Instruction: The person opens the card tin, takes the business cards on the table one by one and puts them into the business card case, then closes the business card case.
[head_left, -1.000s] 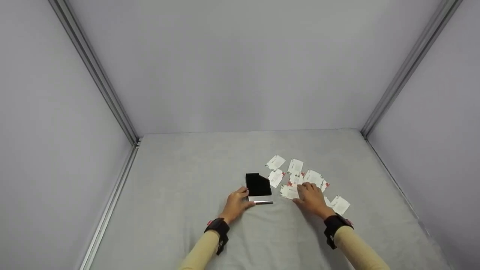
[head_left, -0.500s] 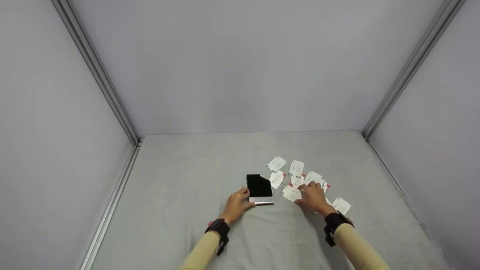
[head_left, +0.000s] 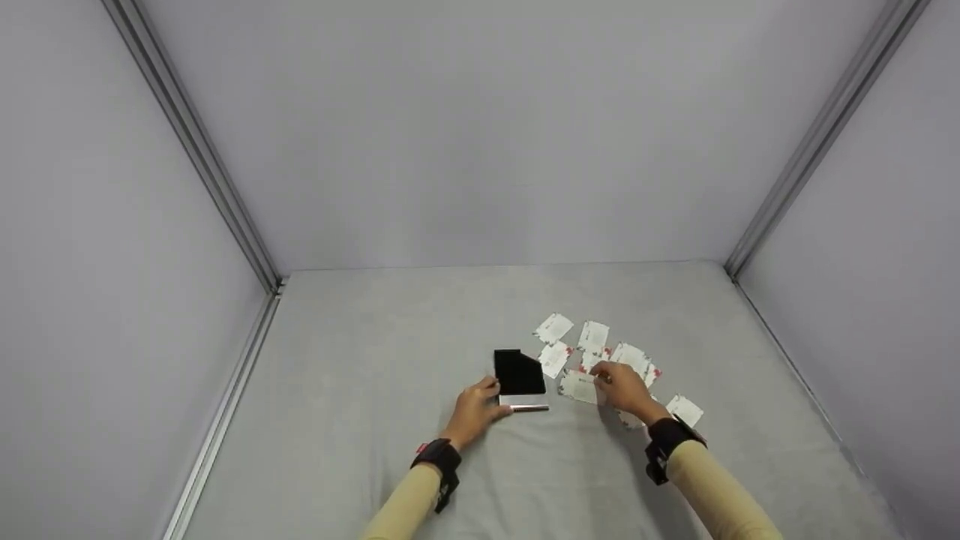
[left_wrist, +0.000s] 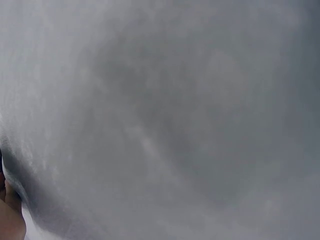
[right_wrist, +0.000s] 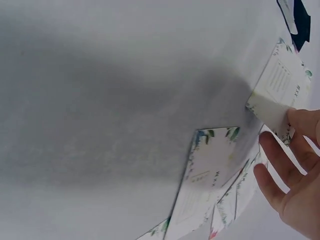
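Note:
A black card case [head_left: 517,373] with a silver lower part [head_left: 529,407] lies on the grey felt table top [head_left: 360,390]. My left hand [head_left: 489,401] grips the case at its left side, thumb above and fingers at the silver edge. Just right of the case, my right hand [head_left: 604,384] pinches one white flower-printed card [head_left: 578,387]. In the right wrist view that card [right_wrist: 278,86] is lifted off the felt between the thumb and fingers of the right hand [right_wrist: 286,134]. The left wrist view shows only blurred grey felt and a sliver of skin.
Several more white cards [head_left: 592,335] lie scattered behind and right of my right hand, one [head_left: 685,410] beside the wrist; others overlap [right_wrist: 210,175] under the fingers. Grey walls with metal rails [head_left: 225,390] enclose the table on three sides.
My right hand has taken one card from the pile, raised it and drawn it a little left toward the case. The left hand and case have stayed put.

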